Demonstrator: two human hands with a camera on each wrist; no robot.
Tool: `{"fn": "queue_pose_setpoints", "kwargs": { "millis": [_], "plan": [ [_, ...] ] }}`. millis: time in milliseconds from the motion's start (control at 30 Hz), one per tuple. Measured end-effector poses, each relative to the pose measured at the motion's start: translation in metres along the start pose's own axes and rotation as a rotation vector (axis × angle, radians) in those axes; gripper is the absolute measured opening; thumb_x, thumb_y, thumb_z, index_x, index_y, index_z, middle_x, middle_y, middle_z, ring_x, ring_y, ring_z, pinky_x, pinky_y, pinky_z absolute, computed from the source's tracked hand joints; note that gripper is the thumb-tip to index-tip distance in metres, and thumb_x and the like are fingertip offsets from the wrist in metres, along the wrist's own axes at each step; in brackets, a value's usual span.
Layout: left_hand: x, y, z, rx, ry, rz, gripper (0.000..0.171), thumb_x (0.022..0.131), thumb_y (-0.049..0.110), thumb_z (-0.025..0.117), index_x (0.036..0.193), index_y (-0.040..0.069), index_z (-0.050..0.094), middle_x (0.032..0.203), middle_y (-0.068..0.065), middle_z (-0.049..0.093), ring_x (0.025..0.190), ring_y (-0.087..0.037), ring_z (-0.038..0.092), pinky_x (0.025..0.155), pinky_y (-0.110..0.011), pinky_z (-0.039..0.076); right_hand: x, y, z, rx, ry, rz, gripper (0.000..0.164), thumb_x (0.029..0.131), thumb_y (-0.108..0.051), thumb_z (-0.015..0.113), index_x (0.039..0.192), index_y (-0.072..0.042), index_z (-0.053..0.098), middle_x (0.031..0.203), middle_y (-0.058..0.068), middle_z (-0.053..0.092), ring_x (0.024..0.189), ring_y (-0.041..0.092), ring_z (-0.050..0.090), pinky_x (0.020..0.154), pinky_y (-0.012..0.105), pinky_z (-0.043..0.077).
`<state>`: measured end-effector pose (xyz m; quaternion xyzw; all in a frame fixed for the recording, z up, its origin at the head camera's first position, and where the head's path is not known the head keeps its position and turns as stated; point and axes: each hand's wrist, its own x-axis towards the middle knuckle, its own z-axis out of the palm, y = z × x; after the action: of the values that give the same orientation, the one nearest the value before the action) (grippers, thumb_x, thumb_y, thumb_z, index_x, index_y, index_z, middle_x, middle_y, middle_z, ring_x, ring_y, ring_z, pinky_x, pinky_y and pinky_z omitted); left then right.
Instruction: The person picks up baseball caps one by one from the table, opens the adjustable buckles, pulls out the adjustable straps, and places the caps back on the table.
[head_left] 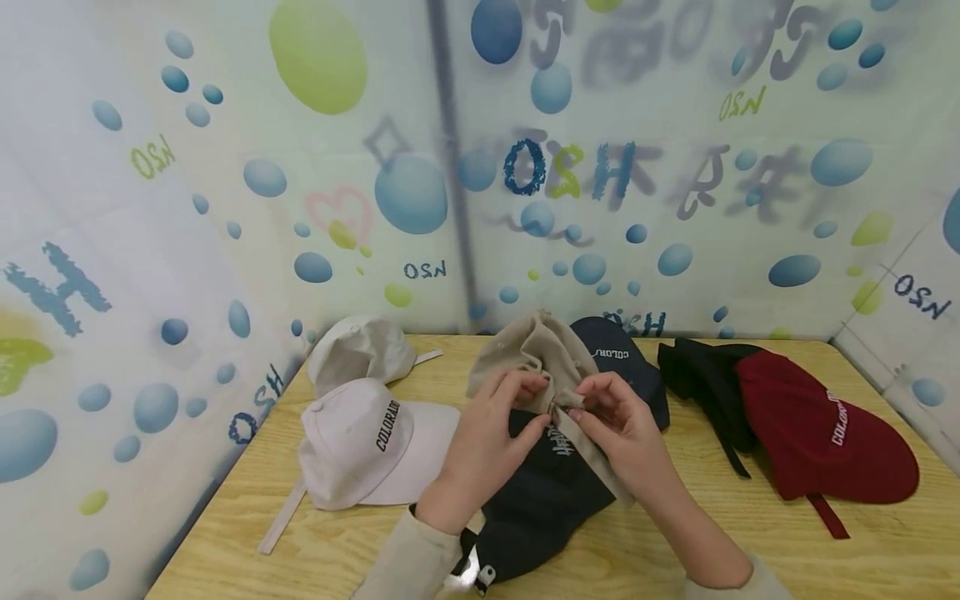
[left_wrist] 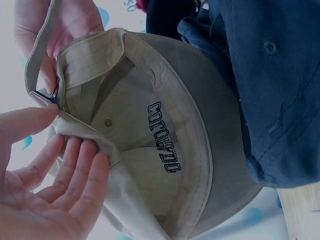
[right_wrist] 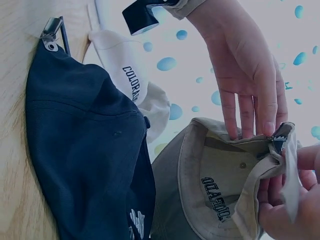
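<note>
Both hands hold a beige cap (head_left: 506, 358), its inside turned to the wrist cameras with lettering showing through. My left hand (head_left: 483, 437) pinches the back edge of that cap, thumb tip against a small metal buckle (left_wrist: 42, 97). On the other side of the buckle, my right hand (head_left: 626, 433) grips the edge and strap with its fingers and thumb. The loose strap (left_wrist: 36, 60) loops out from the buckle in the left wrist view. Below the hands lies a dark cap (head_left: 547, 517) with white lettering, its metal clasp (head_left: 486, 575) toward me.
Two pale caps, a pinkish white cap (head_left: 345, 467) and a white cap (head_left: 360, 350), lie at the left. A navy cap (head_left: 622, 358) sits behind the right hand. At the right are a black cap (head_left: 708, 392) and a dark red cap (head_left: 795, 425) on the wooden table (head_left: 225, 533).
</note>
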<state>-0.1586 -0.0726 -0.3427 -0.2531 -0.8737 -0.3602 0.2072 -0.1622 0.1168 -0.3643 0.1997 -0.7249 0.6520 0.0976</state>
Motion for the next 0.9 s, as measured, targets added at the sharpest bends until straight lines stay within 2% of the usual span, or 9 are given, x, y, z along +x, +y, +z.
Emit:
{"fn": "queue_pose_setpoints", "kwargs": {
  "millis": [300, 767, 900],
  "plan": [
    [0.000, 0.002, 0.002, 0.024, -0.001, -0.017, 0.030, 0.085, 0.006, 0.076, 0.106, 0.011, 0.054, 0.100, -0.003, 0.059, 0.087, -0.012, 0.064, 0.078, -0.023, 0.057, -0.001, 0.006, 0.002, 0.042, -0.046, -0.058, 0.017, 0.096, 0.002, 0.060, 0.110, 0.005, 0.051, 0.097, -0.015, 0.068, 0.087, 0.003, 0.062, 0.073, 0.020, 0.052],
    [0.002, -0.009, 0.003, 0.073, 0.057, -0.010, 0.025, 0.086, 0.000, 0.070, 0.100, 0.009, 0.051, 0.096, -0.004, 0.055, 0.083, -0.012, 0.061, 0.074, -0.022, 0.056, -0.001, 0.005, 0.001, 0.068, -0.066, -0.078, 0.023, 0.094, 0.005, 0.061, 0.113, 0.005, 0.047, 0.097, -0.017, 0.069, 0.088, 0.003, 0.062, 0.074, 0.019, 0.052],
    [0.001, -0.010, 0.003, -0.025, 0.026, -0.043, 0.022, 0.089, 0.000, 0.066, 0.101, 0.010, 0.050, 0.101, -0.005, 0.053, 0.088, -0.013, 0.064, 0.078, -0.022, 0.057, -0.001, 0.005, 0.001, 0.080, -0.072, -0.081, 0.023, 0.094, 0.005, 0.060, 0.113, 0.004, 0.047, 0.099, -0.017, 0.069, 0.090, 0.003, 0.063, 0.076, 0.019, 0.052]
  ]
}}
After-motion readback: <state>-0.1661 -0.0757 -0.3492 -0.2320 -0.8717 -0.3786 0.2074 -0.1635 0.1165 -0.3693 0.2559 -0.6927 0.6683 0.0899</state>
